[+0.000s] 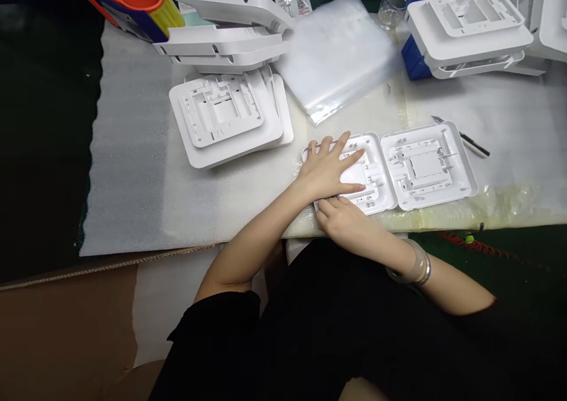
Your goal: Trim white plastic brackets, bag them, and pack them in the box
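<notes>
my left hand [322, 173] spreads wide over the left white shell [376, 179], probably light, stiff, best held by its rims; my right hand [342, 222] bunches nearside, its grip hidden.

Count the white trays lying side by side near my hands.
2: the left tray, partly covered by your left hand, and the right tray beside it. Any underneath would be hidden.

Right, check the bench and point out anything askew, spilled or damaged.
The flat stack of white panels on the left sits askew, its edges out of line. A slim black tool lies loose beside the right-hand shell. No spill or damage shows.
</notes>
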`<state>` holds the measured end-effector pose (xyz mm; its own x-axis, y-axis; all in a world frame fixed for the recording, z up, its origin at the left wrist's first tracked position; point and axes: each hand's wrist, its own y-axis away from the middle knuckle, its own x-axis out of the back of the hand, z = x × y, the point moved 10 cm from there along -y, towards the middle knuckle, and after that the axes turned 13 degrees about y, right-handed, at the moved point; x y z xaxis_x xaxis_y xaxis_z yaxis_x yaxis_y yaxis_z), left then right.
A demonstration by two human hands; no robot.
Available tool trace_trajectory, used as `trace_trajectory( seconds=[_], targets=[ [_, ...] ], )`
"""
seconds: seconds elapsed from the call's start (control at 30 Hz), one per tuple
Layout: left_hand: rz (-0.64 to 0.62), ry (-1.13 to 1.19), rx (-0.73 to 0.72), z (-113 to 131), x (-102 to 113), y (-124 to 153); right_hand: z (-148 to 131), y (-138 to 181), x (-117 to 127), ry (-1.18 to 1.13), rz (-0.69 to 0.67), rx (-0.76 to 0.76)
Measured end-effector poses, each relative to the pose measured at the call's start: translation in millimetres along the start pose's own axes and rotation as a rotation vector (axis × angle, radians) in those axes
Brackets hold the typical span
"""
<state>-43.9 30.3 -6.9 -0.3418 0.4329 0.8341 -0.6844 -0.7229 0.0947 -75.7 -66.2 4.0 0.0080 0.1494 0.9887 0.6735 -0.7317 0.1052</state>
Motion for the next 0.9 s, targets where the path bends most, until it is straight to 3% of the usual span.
trace_trajectory(
  seconds=[0.1, 0.17, 0.27, 0.33, 0.47, 0.57, 0.7, 0.8, 0.9],
  targets=[
    [-0.013, 0.004, -0.001, -0.1, -0.4, -0.2, 6.2, 11.2, 15.7, -0.213, -0.031, 0.089],
    [-0.027, 0.003, -0.001, 0.1, -0.9, -0.3, 20.7, 22.1, 39.0, -0.365, 0.069, 0.103],
    [-0.022, 0.008, -0.017, 3.3, 1.7, 0.4, 74.8, 46.8, 77.5, -0.403, 0.404, -0.141],
    [0.003, 0.023, -0.029, 5.7, 6.5, 1.9, 110.8, 70.3, 88.1, -0.350, 0.561, -0.356],
    [0.128, 0.027, -0.061, 4.3, 24.7, 8.3, 156.4, 109.5, 76.3, -0.379, 0.618, -0.568],
    [0.254, 0.033, -0.119, 0.9, 41.9, 16.4, 186.0, 151.4, 67.7, -0.397, 0.733, -0.733],
    [0.398, -0.007, -0.166, 12.4, 61.1, 28.0, 208.9, 204.2, 60.9, -0.337, 0.844, -0.940],
    [0.329, -0.092, -0.229, 51.6, 52.6, 32.0, 204.7, 211.9, 64.5, -0.255, 0.809, -0.911],
    [0.177, -0.097, -0.270, 94.1, 23.6, 28.0, 192.3, 193.0, 61.0, -0.337, 0.683, -0.763]
  ],
)
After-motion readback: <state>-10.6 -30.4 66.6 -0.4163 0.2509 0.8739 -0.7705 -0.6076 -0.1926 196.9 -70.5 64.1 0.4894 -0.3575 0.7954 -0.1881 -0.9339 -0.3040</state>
